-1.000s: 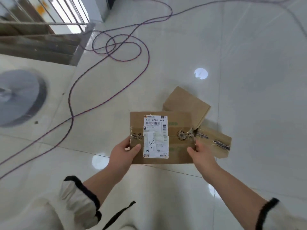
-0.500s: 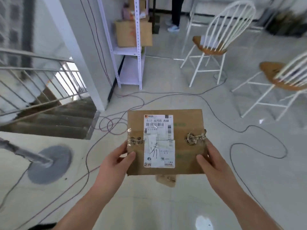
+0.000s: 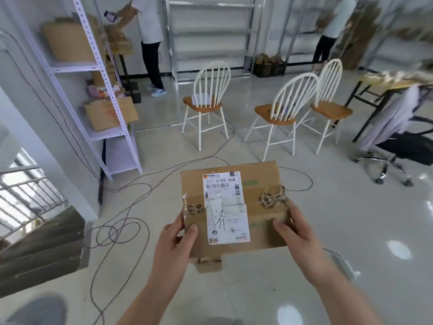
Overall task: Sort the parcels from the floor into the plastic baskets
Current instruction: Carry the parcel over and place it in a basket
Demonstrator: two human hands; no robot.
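Cardboard parcel (image 3: 262, 215): stiff, likely light
Left grip (image 3: 173, 242) and right grip (image 3: 298, 233) pinch its side edges, thumbs on top

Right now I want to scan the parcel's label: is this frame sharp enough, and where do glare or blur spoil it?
Head view, centre: the white shipping label on the brown cardboard parcel is sharp, large code legible, fine print not. Head view, right: glare spots on the glossy floor. Head view, edges: top right corner smeared; white metal shelf rack leans, wide-angle distortion.
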